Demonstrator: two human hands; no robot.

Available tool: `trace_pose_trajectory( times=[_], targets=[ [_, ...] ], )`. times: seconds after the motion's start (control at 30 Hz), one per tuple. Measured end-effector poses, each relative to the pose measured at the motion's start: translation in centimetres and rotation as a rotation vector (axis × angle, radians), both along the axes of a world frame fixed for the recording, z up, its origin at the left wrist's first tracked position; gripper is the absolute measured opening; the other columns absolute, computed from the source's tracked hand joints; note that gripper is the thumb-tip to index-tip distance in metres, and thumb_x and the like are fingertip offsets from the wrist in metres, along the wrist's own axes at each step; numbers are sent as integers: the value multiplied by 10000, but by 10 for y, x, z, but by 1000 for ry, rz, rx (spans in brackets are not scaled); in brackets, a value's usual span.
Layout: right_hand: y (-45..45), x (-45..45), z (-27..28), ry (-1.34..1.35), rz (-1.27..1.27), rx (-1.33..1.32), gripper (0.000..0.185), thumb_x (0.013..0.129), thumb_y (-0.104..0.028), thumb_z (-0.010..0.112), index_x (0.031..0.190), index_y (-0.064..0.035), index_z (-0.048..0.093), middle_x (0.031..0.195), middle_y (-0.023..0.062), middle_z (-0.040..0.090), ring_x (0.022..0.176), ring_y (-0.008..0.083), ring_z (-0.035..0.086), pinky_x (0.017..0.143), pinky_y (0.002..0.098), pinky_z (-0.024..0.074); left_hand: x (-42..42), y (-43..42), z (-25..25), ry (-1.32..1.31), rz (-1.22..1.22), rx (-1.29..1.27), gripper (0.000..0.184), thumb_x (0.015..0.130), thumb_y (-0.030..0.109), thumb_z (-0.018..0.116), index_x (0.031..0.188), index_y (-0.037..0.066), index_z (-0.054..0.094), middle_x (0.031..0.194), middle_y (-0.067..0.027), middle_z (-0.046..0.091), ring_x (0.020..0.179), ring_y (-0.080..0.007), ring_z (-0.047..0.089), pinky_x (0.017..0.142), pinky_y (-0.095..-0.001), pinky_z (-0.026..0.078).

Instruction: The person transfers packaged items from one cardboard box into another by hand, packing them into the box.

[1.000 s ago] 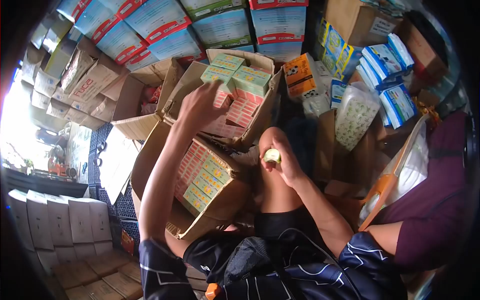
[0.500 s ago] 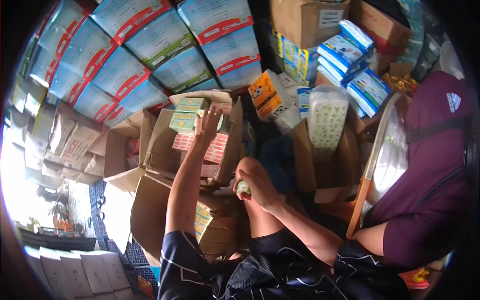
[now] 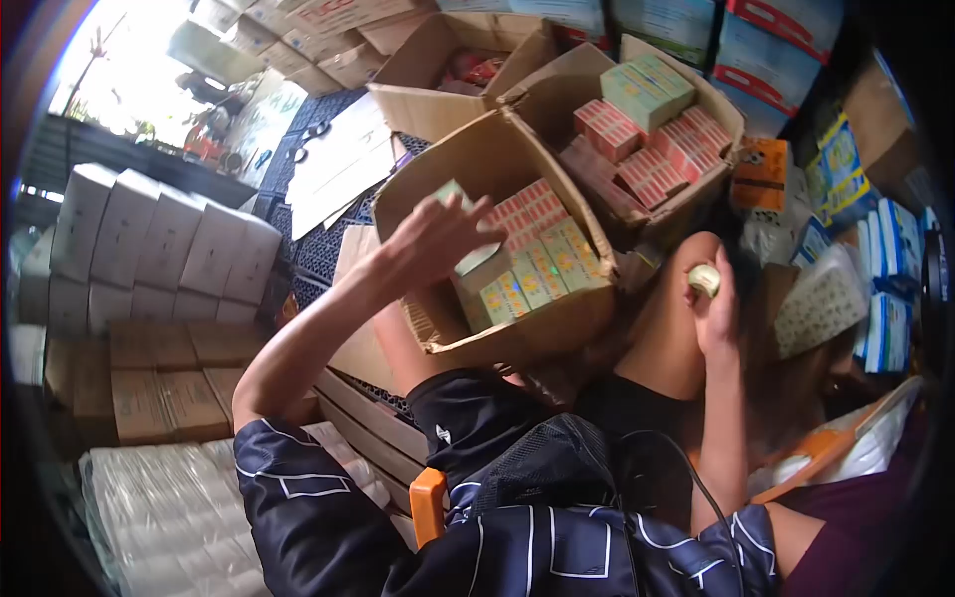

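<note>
My left hand (image 3: 438, 237) is over the near open carton (image 3: 517, 343), its fingers closed around a pale green pack (image 3: 480, 261) that shows on both sides of the hand. In this carton lie yellow-green packs (image 3: 537, 274) in a row, with red-and-white packs (image 3: 530, 209) behind them. The far open carton (image 3: 736, 129) holds a green block of packs (image 3: 647, 92) on top of more red-and-white packs (image 3: 686, 144). By my knee, my right hand (image 3: 718, 308) grips a small pale cylinder (image 3: 703, 279), round end up; its kind I cannot tell.
Another open carton (image 3: 428, 102) with something red inside stands behind. White sheets (image 3: 338, 169) lie on the dark mat at left. White boxes (image 3: 159, 234), brown cartons (image 3: 164, 398) and plastic-wrapped goods (image 3: 169, 507) are stacked on the left. A person's purple sleeve (image 3: 865, 517) is close at right.
The view has swung left and down. My left hand has moved from the far carton to the near one and now has a green pack in it. My right hand still grips the pale cylinder.
</note>
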State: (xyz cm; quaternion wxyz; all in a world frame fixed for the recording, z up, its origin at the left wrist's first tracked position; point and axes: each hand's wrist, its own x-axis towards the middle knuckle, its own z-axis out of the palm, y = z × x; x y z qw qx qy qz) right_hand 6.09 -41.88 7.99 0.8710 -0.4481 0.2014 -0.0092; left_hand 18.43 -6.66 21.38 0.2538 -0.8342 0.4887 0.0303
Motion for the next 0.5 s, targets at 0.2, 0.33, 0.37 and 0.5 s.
trace_pose_trajectory(
  times=[0.2,0.33,0.37,0.5],
  targets=[
    [6,-1,7,-56,44,-22,473,980,-481,375,822,-83,577,628,19,512,586,101,460,550,231,353,-17,76,-101,51,-68,102,466,758,171,674,1189,314,572,1087,-70,526,880,-234,625,642,-329,498],
    [1,-3,10,-69,76,-14,489,979,-492,373,815,-79,579,636,30,527,586,107,472,554,230,357,-23,60,-117,118,5,139,324,793,125,615,1097,203,533,1035,-74,514,841,-218,651,609,-289,519],
    [-2,-2,8,-64,63,-4,489,978,-493,372,817,-80,577,635,29,522,583,108,467,556,230,356,-21,61,-122,57,-42,117,307,795,123,612,1084,191,534,998,-74,518,794,-202,653,580,-281,517],
    [-4,-3,9,-40,47,-22,461,977,-483,370,838,-83,553,635,16,484,583,102,431,558,235,341,-31,65,-138,-73,-110,117,272,795,131,615,1054,151,536,918,-69,535,748,-174,653,546,-271,519]
  ],
)
